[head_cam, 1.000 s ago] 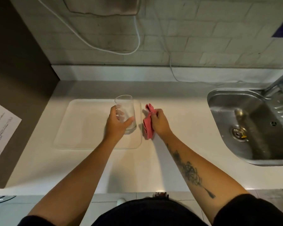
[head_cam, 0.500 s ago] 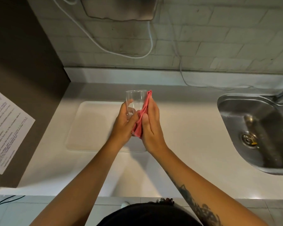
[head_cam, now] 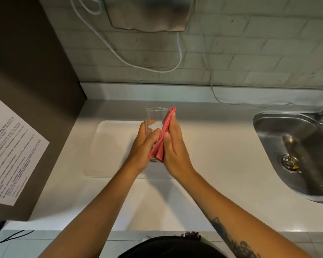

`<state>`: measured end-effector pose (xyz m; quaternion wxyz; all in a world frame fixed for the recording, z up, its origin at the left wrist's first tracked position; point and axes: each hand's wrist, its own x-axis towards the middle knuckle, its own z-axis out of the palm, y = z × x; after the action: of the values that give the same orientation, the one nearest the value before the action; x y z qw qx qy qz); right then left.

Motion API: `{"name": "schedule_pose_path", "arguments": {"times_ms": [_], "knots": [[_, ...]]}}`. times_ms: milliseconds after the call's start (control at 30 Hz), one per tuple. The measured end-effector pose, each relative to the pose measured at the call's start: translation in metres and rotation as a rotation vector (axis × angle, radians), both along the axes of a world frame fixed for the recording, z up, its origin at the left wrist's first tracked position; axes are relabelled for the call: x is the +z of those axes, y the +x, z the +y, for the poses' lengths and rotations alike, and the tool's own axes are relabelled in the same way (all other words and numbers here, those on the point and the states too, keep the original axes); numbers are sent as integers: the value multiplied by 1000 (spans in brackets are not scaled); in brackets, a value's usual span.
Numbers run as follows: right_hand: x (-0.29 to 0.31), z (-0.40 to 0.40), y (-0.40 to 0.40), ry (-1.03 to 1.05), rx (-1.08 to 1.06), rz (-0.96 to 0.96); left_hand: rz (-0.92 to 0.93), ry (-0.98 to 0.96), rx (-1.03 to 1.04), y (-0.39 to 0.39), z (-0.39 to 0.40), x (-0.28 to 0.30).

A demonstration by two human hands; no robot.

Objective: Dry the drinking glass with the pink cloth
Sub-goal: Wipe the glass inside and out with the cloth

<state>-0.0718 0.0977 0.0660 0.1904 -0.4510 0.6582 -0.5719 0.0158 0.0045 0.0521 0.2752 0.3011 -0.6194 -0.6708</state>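
The clear drinking glass point(head_cam: 154, 118) stands upright with its open rim up, held above the white tray point(head_cam: 116, 148) near the middle of the bench point(head_cam: 213, 164). The left hand point(head_cam: 145, 148) wraps its grip around the lower left side of the glass, thumb across the front. The pink cloth point(head_cam: 163, 135), folded into a long strip, lies against the right side of the glass from just beside the rim down past the base. The right hand point(head_cam: 172, 146) presses the cloth flat to the glass with its fingers straight and close together, so its grip holds cloth and glass between the 2 palms. Whether the base of the glass touches the tray cannot be told. To the right, well apart, a steel sink point(head_cam: 296, 155) is set into the bench. On the tiled wall behind, a white cable point(head_cam: 180, 53) hangs from a metal unit point(head_cam: 149, 13). A printed sheet point(head_cam: 9, 151) is stuck on the dark panel at the left.
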Motion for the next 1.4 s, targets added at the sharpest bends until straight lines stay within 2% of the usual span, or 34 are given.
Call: {"name": "schedule_pose_path", "arguments": {"times_ms": [167,333,500,700,900,1067,1267,1400], "knots": [[21,-18,-14,12,-26,-26,25,-3,9,2,3,-4],[-4,3,19,14,48,-6,-30,-51,-8,7,-14,3],[22,-22,-7,24,-34,-54,13,-18,-30,5,-9,-3],[9,-9,15,33,20,57,9,9,10,2,-19,6],[24,-29,-18,57,-53,-112,3,24,-2,-2,-9,2],[1,-4,16,2,24,12,14,49,13,1,-21,14],[19,-15,-18,1,22,-169,80,134,-88,1,-11,12],[19,-5,-1,-18,55,-92,116,170,-9,-1,-15,19]]}}
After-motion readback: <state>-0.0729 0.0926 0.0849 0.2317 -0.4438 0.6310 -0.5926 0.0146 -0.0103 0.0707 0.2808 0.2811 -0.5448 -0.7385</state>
